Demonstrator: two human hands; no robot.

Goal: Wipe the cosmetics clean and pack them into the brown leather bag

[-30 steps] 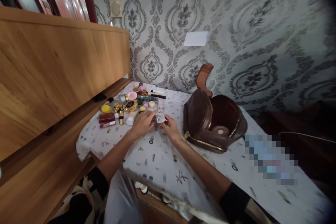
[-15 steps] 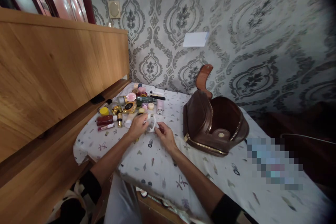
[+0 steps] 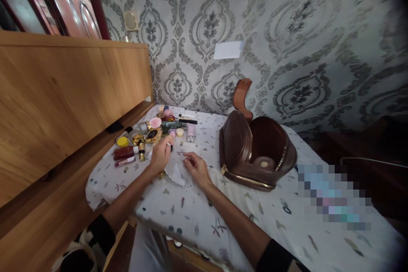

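My left hand (image 3: 160, 156) is closed at the near edge of a cluster of cosmetics, with a small pale bit showing at its fingertips; what it holds is mostly hidden. A crumpled white tissue (image 3: 175, 175) lies on the patterned cloth between my hands. To the right of it, my right hand (image 3: 198, 171) hovers with loosely bent fingers apart and nothing visible in them. Near my left hand are a gold-capped bottle (image 3: 141, 151), a dark red bottle (image 3: 123, 152), a cream-coloured round jar (image 3: 179, 132) and a pink tube (image 3: 190, 132).
An open brown handbag (image 3: 245, 161) stands on the right, its strap (image 3: 242, 95) against the wall. Behind the cosmetics lies a black pen-like stick (image 3: 188, 122). A wooden cabinet (image 3: 73, 102) borders the left side. A blurred patch (image 3: 334, 197) covers something at the right.
The white tissue that was between both hands is now down on the cloth. My left hand has moved slightly left; my right hand has let go and sits lower. The view has shifted slightly.
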